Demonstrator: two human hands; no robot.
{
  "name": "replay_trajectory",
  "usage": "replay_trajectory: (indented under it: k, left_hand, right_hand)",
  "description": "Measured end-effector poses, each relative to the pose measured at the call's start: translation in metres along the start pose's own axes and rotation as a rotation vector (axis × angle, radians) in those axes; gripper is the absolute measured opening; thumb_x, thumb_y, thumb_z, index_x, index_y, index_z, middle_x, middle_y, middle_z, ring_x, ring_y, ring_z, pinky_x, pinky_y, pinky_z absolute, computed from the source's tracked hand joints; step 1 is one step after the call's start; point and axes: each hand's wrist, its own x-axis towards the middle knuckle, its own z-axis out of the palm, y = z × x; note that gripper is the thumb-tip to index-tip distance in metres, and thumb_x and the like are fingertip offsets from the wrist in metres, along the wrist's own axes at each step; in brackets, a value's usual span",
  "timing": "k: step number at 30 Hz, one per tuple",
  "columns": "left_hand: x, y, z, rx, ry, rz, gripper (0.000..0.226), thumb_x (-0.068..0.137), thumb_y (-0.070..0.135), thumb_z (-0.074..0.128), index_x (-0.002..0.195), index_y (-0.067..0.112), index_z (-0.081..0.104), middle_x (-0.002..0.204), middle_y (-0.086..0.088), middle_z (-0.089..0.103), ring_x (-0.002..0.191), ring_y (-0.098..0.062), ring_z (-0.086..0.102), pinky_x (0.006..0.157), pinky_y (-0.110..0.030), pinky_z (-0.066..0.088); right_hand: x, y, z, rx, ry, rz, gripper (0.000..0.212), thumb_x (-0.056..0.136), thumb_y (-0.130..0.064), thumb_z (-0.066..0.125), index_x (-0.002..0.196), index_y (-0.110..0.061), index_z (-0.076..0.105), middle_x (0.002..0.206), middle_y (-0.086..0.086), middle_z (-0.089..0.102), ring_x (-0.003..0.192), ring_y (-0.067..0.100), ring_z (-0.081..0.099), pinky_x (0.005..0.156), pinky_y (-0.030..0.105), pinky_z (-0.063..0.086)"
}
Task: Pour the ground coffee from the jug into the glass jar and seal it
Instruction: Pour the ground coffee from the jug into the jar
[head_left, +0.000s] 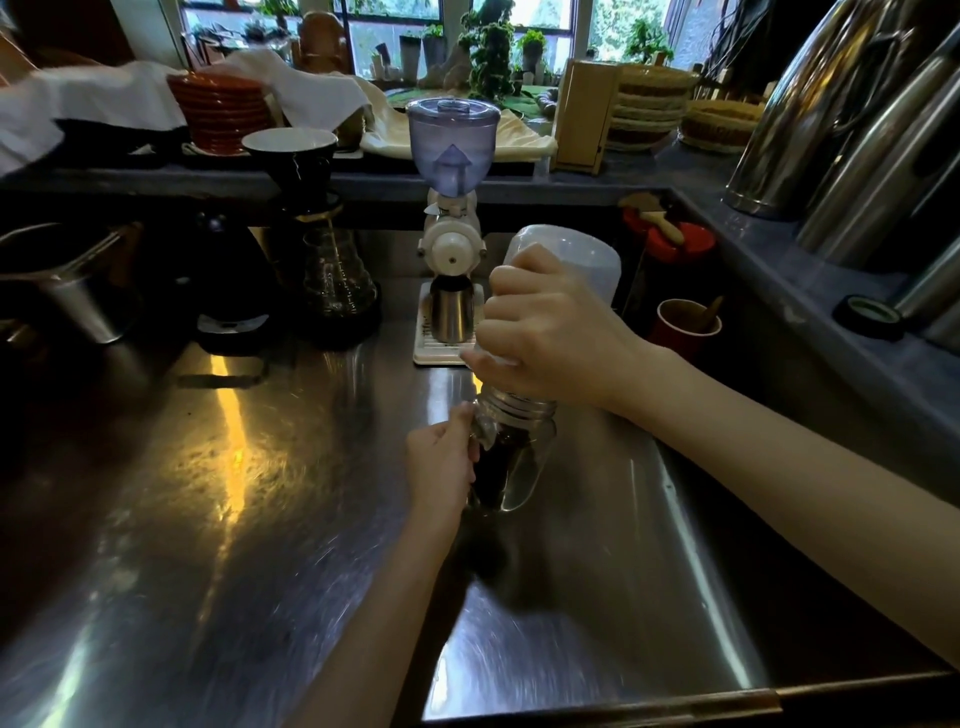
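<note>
We hold the jug (563, 270) upended in our right hand (556, 332), its grip clenched around the body, mouth pressed onto the neck of the glass jar (511, 457) just below. Our left hand (441, 462) clasps the jar, tilted above the bench (234, 493). If the mouths slip apart, we judge the grounds would spill beneath the grips. We see no readable labels or writing.

Right hand (556, 332) upends jug (566, 260) onto glass jar (519, 457); left hand (441, 462) grips jar.
</note>
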Motion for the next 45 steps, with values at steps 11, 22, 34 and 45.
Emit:
replay_trajectory:
  k: [11,22,34,45]
  left_hand:
    - [0.004,-0.010,-0.004,-0.016,-0.011,0.050,0.049,0.089,0.024,0.050,0.042,0.011,0.047,0.026,0.006,0.038,0.028,-0.003,0.035,0.039,-0.012,0.033]
    - [0.012,-0.039,-0.022,-0.050,-0.038,-0.007,0.047,0.088,0.026,0.050,0.044,0.011,0.044,0.027,0.005,0.036,0.028,-0.003,0.034,0.037,-0.013,0.030]
    - [0.017,-0.083,-0.037,-0.082,0.017,-0.217,0.045,0.085,0.045,0.051,0.051,0.016,0.058,0.047,0.002,0.050,0.051,-0.019,0.048,0.051,-0.028,0.040]
    - [0.024,-0.081,-0.039,-0.080,0.031,-0.139,0.054,0.090,0.033,0.047,0.042,0.011,0.034,0.027,0.002,0.031,0.026,-0.012,0.029,0.033,-0.021,0.022]
  right_hand:
    - [-0.007,0.010,-0.002,0.192,0.048,0.346,0.039,0.075,-0.024,0.064,0.045,-0.013,0.042,0.044,-0.002,0.041,0.055,0.010,0.035,0.067,0.026,0.028]
    - [-0.056,0.015,0.014,0.585,0.190,1.150,0.045,0.079,-0.016,0.072,0.048,0.003,0.045,0.046,0.004,0.039,0.046,0.006,0.040,0.052,0.012,0.037]
    - [-0.139,-0.040,0.052,0.902,0.406,2.124,0.030,0.085,-0.025,0.065,0.100,0.000,0.066,0.080,0.001,0.066,0.063,0.009,0.060,0.060,0.023,0.052]
    - [-0.151,-0.074,0.069,0.900,0.536,2.224,0.016,0.083,-0.021,0.066,0.069,-0.015,0.070,0.065,0.000,0.068,0.062,0.013,0.062,0.059,0.025,0.052]
